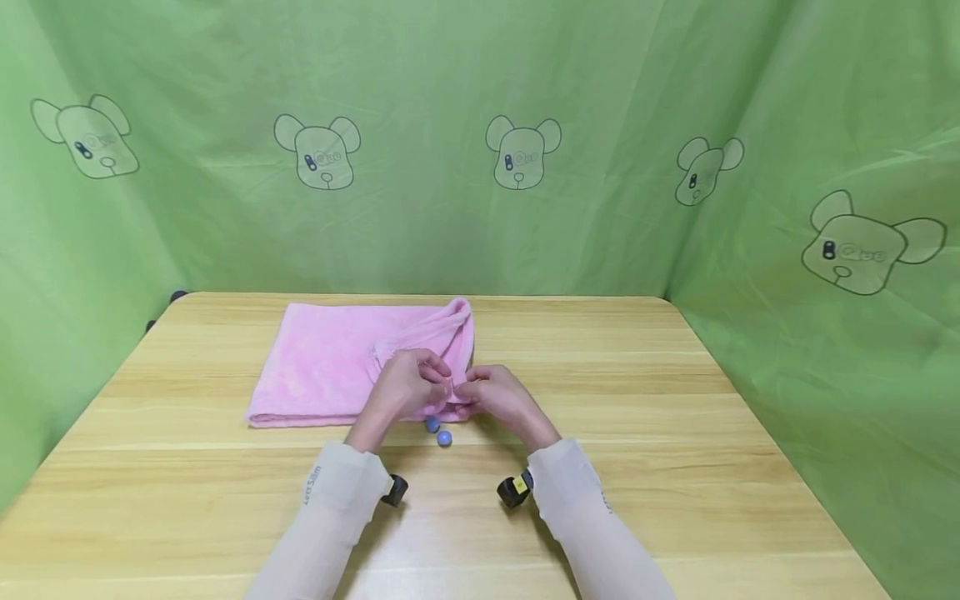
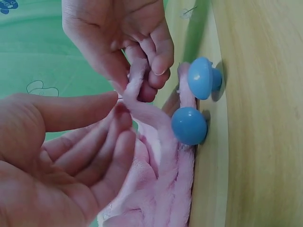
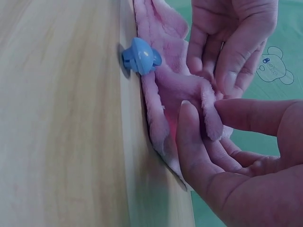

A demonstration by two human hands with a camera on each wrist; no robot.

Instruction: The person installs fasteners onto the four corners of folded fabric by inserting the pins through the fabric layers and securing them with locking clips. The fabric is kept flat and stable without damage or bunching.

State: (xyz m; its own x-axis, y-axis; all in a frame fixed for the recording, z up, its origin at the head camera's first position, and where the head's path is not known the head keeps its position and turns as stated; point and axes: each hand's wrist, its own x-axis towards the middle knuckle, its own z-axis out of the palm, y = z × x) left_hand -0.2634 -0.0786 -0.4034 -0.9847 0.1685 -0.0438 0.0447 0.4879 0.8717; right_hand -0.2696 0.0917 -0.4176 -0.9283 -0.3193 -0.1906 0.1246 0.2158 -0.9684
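A folded pink fleece cloth (image 1: 322, 358) lies on the table, its right corner gathered up between both hands. My left hand (image 1: 408, 383) pinches at the raised edge with thumb and forefinger. In the left wrist view a thin dark sliver, like a needle, shows at that thumb's tip. My right hand (image 1: 501, 398) grips the folded edge (image 3: 210, 111) between thumb and fingers. Two glossy blue mushroom-shaped clips lie just in front of the cloth: one blue clip (image 1: 445, 438) nearer me, the other blue clip (image 1: 432, 423) close by the cloth's front edge.
The wooden table (image 1: 637, 467) spreads out on both sides of the hands. Green curtains (image 1: 420, 233) printed with bear heads enclose its back and sides. A small black wrist camera (image 1: 393, 490) sits by the left cuff, another black camera (image 1: 514, 490) by the right.
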